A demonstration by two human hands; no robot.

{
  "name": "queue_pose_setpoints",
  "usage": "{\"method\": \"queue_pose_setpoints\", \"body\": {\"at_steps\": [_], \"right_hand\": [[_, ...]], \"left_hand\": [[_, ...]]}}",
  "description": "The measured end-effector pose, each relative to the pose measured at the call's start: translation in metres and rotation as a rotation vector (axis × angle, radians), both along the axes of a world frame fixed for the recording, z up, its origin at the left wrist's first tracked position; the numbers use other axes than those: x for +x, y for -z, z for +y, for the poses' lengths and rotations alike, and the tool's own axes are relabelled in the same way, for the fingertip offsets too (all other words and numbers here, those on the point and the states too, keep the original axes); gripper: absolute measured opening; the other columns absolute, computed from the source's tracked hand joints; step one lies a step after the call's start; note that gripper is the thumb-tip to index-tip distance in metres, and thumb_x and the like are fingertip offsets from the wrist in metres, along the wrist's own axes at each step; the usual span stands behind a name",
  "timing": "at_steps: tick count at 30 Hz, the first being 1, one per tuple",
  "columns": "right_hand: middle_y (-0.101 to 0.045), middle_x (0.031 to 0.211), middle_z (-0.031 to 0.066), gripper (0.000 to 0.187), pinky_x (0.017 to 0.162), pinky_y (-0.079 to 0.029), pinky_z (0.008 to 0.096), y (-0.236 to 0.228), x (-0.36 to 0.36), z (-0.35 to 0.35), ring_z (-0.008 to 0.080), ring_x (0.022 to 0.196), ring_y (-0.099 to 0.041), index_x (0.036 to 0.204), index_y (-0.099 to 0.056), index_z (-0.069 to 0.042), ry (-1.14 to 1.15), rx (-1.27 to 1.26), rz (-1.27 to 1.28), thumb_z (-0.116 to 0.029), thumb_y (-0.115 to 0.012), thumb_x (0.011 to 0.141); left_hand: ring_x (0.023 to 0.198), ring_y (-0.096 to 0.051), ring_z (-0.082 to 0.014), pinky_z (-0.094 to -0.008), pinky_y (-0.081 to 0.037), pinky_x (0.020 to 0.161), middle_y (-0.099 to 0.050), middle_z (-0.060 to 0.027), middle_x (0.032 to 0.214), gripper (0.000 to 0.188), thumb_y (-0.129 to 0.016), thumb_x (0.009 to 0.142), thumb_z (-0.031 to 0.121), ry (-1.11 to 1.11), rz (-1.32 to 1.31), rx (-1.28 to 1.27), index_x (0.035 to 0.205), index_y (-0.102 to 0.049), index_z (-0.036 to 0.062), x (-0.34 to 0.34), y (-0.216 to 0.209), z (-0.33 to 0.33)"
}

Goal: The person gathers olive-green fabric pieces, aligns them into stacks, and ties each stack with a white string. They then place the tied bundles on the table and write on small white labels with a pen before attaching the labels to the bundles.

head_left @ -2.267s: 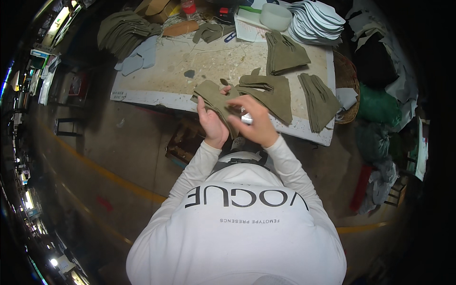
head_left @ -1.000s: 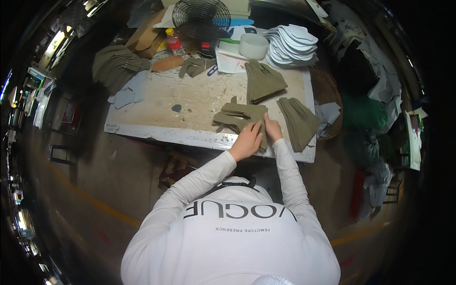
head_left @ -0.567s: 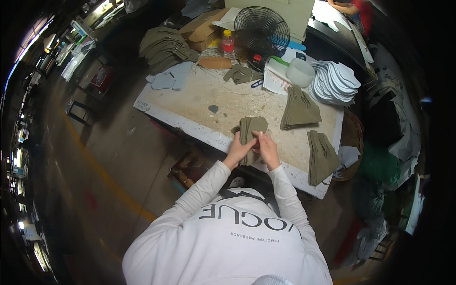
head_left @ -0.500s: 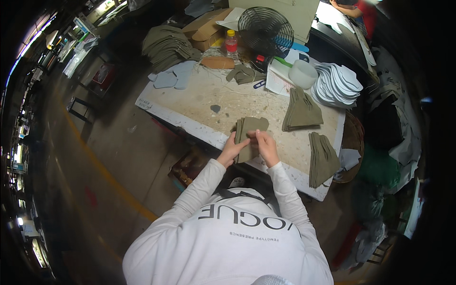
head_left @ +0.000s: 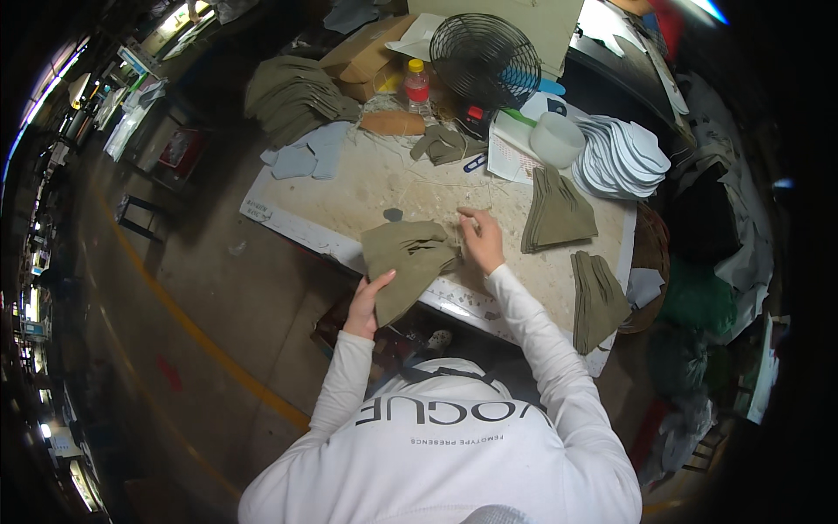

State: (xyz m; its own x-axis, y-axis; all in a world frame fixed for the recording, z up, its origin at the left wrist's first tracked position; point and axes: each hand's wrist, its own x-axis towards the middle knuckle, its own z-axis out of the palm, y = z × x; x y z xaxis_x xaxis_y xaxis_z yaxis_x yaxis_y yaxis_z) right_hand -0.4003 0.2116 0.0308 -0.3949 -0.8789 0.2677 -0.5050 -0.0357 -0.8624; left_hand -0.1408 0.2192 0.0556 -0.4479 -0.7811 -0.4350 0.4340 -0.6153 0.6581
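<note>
My left hand (head_left: 371,301) grips a stack of olive-green cut fabric pieces (head_left: 401,262) by its lower left edge, thumb on top, over the table's front edge. The stack lies fanned and creased toward its right side. Just right of it, my right hand (head_left: 482,243) is raised off the fabric, its index finger stretched out and its thumb apart, with nothing visible in it. Two more olive fabric bundles, one upright-looking and folded (head_left: 557,211) and one nearer the right corner (head_left: 598,301), lie to the right on the table (head_left: 332,196).
At the back stand a black wire fan (head_left: 485,63), a bottle with a yellow cap (head_left: 417,86) and a cardboard box (head_left: 362,57). A large olive fabric pile (head_left: 297,98) sits back left, pale grey pieces (head_left: 621,155) back right. A snap-off cutter (head_left: 475,163) lies mid-table.
My left hand has moved left with the fabric stack, which now lies flatter and spread wider. My right hand has come off the stack and moved slightly up.
</note>
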Motion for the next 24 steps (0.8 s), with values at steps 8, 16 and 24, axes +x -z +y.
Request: {"method": "queue_pose_setpoints", "body": {"at_steps": [8,16,24], "right_hand": [[-0.064,0.09,0.0166,0.014,0.079,-0.047,0.0427,-0.009,-0.057,-0.131,0.0348,0.086,-0.059,0.09,-0.067,-0.004,0.054,-0.087,0.345,-0.011,-0.059,0.08],[-0.06,0.102,0.0165,0.021,0.086,-0.05,0.0422,-0.016,-0.057,-0.263,0.0341,0.101,-0.057,0.095,-0.064,-0.002,0.016,0.113,0.708,-0.001,-0.061,0.074],[-0.065,0.104,0.0212,0.02,0.083,-0.053,0.0446,0.009,-0.067,-0.322,0.038,0.098,-0.063,0.096,-0.068,-0.001,0.034,0.444,0.658,-0.01,-0.057,0.081]], "left_hand": [[0.112,-0.054,-0.0238,-0.0352,-0.047,0.093,-0.051,-0.0126,0.125,0.057,-0.063,0.086,0.009,-0.257,-0.011,-0.236,0.136,-0.036,0.0043,0.027,0.021,-0.042],[0.1,-0.061,-0.0256,-0.0341,-0.046,0.086,-0.061,-0.0191,0.111,0.052,-0.069,0.084,0.017,-0.421,-0.793,-0.761,0.124,-0.045,-0.0054,0.004,0.09,-0.087],[0.089,-0.066,-0.0333,-0.0366,-0.051,0.076,-0.065,-0.0231,0.099,0.052,-0.069,0.083,0.018,-0.451,-0.932,-0.88,0.122,-0.046,-0.0084,0.002,0.082,-0.081]]}}
